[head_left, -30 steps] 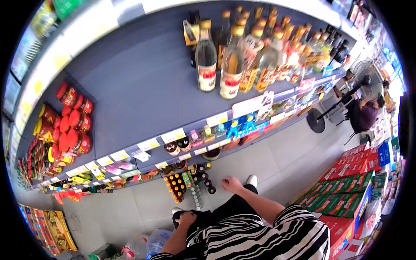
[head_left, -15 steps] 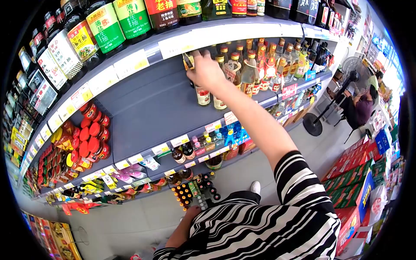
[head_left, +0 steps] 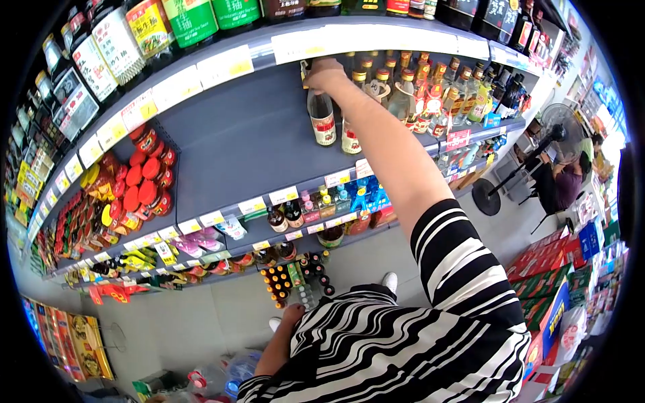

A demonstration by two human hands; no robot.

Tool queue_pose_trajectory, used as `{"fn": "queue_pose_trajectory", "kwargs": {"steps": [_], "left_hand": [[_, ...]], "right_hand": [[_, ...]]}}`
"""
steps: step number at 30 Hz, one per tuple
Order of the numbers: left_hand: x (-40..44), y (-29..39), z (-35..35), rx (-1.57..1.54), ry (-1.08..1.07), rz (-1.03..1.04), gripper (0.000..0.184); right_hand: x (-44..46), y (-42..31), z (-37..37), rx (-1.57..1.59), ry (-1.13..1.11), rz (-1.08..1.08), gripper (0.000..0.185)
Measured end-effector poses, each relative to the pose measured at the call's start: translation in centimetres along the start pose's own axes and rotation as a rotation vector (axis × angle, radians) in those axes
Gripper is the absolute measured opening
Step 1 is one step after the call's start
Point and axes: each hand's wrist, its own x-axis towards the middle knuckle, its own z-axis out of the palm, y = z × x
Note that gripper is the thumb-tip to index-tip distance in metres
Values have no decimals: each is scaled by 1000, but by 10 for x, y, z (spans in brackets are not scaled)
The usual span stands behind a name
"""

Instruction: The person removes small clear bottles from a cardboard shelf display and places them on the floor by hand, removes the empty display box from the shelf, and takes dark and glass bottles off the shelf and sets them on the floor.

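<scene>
My right hand (head_left: 326, 75) reaches in under the edge of the upper shelf, with its fingers curled at the back of the middle shelf. Only a small yellow-and-dark sliver shows beside the fingers; what they grip is mostly hidden. Right below the hand stands a clear glass bottle (head_left: 323, 124) with a red-and-white label, and a second clear bottle (head_left: 350, 138) is partly behind my forearm. Several more glass bottles (head_left: 403, 94) with gold and red caps crowd the shelf to the right. My left hand (head_left: 293, 312) hangs low by my body, small in view, its fingers unclear.
Soy sauce bottles (head_left: 191, 20) line the upper shelf (head_left: 222, 67). Red-lidded jars (head_left: 144, 178) stand at the left of the middle shelf. Crated bottles (head_left: 295, 279) sit on the floor by my feet. A standing fan (head_left: 557, 132), seated people and stacked boxes (head_left: 537, 269) are at the right.
My right hand has gone farther in under the upper shelf's edge, and the object beside its fingers is now more hidden. The view has shifted slightly. My left hand stays low.
</scene>
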Motion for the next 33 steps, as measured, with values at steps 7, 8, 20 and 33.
{"fn": "queue_pose_trajectory", "kwargs": {"steps": [7, 8, 20, 33], "left_hand": [[-12, 23, -5, -17, 20, -25, 35], [-14, 24, -7, -27, 7, -37, 35], [-23, 31, -2, -62, 105, -44, 31], [-39, 50, -5, -64, 48, -108, 29]], "right_hand": [[9, 11, 34, 360, 17, 95, 38], [8, 12, 37, 359, 27, 109, 39], [-81, 0, 15, 547, 160, -174, 23], [-243, 59, 17, 787, 86, -90, 24]]}}
